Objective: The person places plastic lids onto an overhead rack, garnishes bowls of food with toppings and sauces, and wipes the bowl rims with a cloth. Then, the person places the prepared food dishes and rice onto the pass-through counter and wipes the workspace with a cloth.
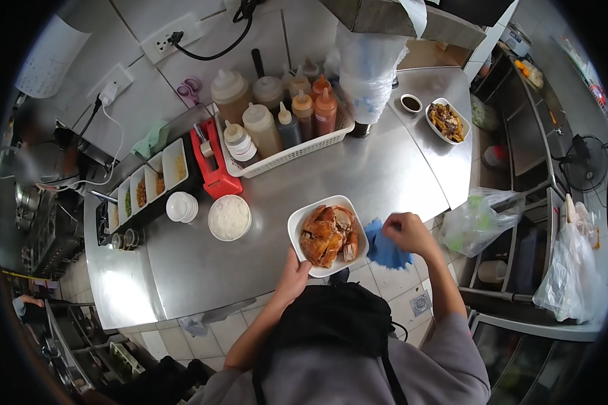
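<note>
A white square bowl (296, 226) holds pieces of browned roast chicken (326, 233) near the front edge of the steel counter. My left hand (294, 275) grips the bowl at its lower left rim. To the right of the bowl, my right hand (407, 233) is closed over a blue cloth (387, 251) that hangs below its fingers. A round container of white contents (230, 217) stands left of the bowl, beside a stack of small white dishes (182, 207).
Behind are a white basket (297, 154) of sauce bottles, a red tape dispenser (216, 177) and a row of topping trays (175, 164). At the right sit a sauce cup (411, 103) and a filled dish (447, 123). Another person (47, 145) stands at far left.
</note>
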The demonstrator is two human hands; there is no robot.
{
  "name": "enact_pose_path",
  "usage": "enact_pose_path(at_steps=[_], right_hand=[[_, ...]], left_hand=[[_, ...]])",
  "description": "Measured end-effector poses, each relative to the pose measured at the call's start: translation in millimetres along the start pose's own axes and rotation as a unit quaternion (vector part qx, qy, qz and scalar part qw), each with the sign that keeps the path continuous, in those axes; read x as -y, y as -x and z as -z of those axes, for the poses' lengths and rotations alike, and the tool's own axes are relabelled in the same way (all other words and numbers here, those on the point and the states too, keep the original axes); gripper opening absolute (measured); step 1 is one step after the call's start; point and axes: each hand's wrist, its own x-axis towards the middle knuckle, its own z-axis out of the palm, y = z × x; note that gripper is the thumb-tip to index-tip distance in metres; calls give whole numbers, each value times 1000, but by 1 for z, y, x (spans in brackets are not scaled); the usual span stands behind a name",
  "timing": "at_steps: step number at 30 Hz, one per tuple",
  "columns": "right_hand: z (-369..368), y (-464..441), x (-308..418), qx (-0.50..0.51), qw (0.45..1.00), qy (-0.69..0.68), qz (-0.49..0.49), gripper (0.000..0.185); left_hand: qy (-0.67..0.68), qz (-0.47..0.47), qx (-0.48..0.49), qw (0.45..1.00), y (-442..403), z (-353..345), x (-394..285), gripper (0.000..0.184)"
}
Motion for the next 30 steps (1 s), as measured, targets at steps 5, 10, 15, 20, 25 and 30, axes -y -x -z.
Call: enact_pose_path(at_steps=[5,10,15,20,25,30], right_hand=[[-38,12,-26,-117,952,188,212,37],[-80,-4,-36,-131,949,-281,-52,35],[-145,42,-2,-276,891,-339,-126,48],[-120,36,-7,-248,871,-415,-82,40],[-123,40,-12,-185,905,-371,-94,30],[-127,58,-24,-275,930,-241,-51,25]], left_hand=[[52,69,5,996,4,-3,-19,52],[190,83,30,978,-2,-22,-8,56],[97,90,78,988,0,-39,2,57],[-58,34,-29,997,-31,6,-29,46],[-44,68,39,996,-55,13,-38,39],[49,74,53,995,-29,-8,-39,28]])
